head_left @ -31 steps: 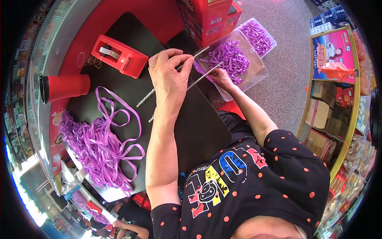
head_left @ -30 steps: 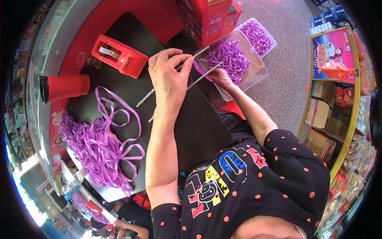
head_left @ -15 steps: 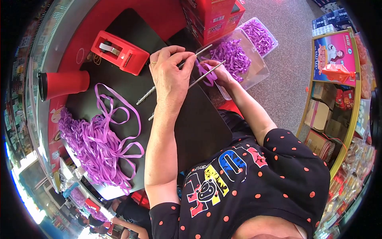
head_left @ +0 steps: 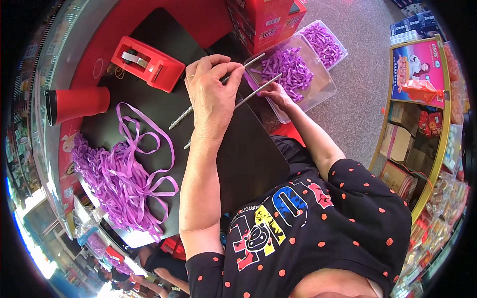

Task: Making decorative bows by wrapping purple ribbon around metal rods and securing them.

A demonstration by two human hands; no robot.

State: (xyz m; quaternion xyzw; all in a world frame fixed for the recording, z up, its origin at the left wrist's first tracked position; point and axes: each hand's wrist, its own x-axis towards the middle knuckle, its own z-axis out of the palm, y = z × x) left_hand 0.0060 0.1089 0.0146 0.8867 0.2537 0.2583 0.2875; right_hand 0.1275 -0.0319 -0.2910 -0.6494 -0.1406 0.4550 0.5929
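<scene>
My left hand is above the dark table with its thumb and fingers closed round a thin metal rod, which slants away to the upper right. Below it runs a second, roughly parallel metal rod. My right hand is beyond the table's right edge, beside the second rod's far end. Its fingertips are closed on a strip of purple ribbon that reaches up toward my left fingertips; part of the grip is hidden. A large tangled heap of purple ribbon lies at the table's left.
A clear plastic bin holds short purple ribbon pieces, with a second tub behind. On the table stand a red tape dispenser and a red tumbler. Red boxes rise at the back; shelves stand right.
The loose purple ribbon loops between my hands have been drawn into a narrower strip. My right hand has shifted slightly right and down. My left hand stays at the rod.
</scene>
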